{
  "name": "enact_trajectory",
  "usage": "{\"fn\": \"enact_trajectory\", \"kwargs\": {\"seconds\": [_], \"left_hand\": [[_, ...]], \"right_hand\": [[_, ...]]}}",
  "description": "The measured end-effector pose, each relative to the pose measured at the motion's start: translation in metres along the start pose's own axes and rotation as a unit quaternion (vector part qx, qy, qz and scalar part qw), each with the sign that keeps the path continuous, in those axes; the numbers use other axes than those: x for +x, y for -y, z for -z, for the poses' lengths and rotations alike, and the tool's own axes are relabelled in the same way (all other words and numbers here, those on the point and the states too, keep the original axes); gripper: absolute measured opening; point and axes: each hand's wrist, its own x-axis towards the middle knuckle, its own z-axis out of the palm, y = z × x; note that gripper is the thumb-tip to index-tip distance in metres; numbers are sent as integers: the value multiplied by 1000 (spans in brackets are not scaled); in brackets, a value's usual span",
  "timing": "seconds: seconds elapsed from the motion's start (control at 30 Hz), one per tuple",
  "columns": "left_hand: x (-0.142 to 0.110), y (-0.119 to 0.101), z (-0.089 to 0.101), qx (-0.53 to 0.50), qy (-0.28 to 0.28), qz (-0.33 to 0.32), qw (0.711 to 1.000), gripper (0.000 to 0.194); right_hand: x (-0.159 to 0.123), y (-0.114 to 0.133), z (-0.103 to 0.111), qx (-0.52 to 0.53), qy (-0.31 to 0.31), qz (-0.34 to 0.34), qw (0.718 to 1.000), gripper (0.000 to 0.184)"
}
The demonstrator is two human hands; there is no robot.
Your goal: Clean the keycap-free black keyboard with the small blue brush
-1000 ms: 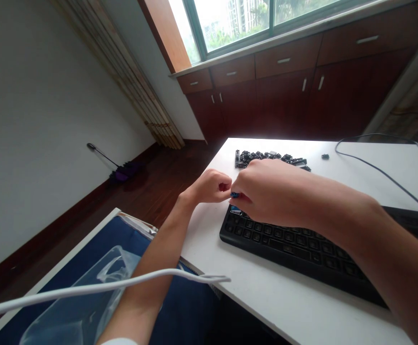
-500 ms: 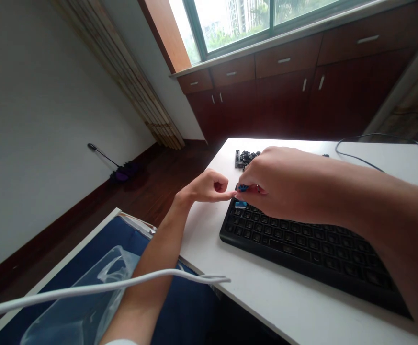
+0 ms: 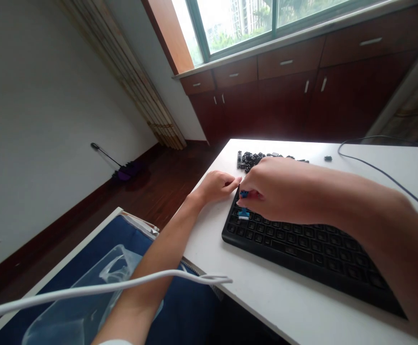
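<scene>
Right hand: our right hand [image 3: 276,191] is closed on a small blue piece [image 3: 243,194], the fingers gathered tightly around it just above the top left keys.

Left hand: our left hand [image 3: 218,187] rests on the desk [image 3: 209,239] with its fingers loosely together, holding nothing we can see, just beside the upper left corner of the black keyboard [image 3: 302,254].

Just changed: our left forefinger no longer stretches toward the blue pieces; that hand has settled by the keyboard's corner. Our right hand has dropped lower too, so more of the black heap beyond it shows.

Blue pieces: the small blue piece sits in our grip, while a blue-and-white piece [image 3: 243,213] lies on the keys directly below it — near, but not touching.

Far end of the desk: a heap of black keycaps [image 3: 255,160] lies beyond our hands, with a lone black piece [image 3: 327,158] well off to its right. A dark cable [image 3: 381,172] curves across the desk behind the black keyboard.

Around us: a white cable [image 3: 104,287] crosses the view over a clear plastic bag [image 3: 115,270] on blue cloth [image 3: 79,268]. Dark red cabinets [image 3: 288,100] stand beneath a window [image 3: 266,24], and a purple-headed floor duster [image 3: 126,172] lies by the wall.
</scene>
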Motion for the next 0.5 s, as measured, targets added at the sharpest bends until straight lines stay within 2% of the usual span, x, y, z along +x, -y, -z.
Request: {"fn": "enact_trajectory", "kwargs": {"seconds": [0.17,0.37,0.5], "left_hand": [[0,5,-7,6,1,-11,1000,46],[1,2,-5,-26,31,-71,997,48],[1,4,-7,-24,32,-64,997,45]], "right_hand": [[-1,-4,5,-26,-23,-52,998,30],[-4,7,3,13,53,-26,998,21],[-6,4,9,-8,32,-52,998,27]]}}
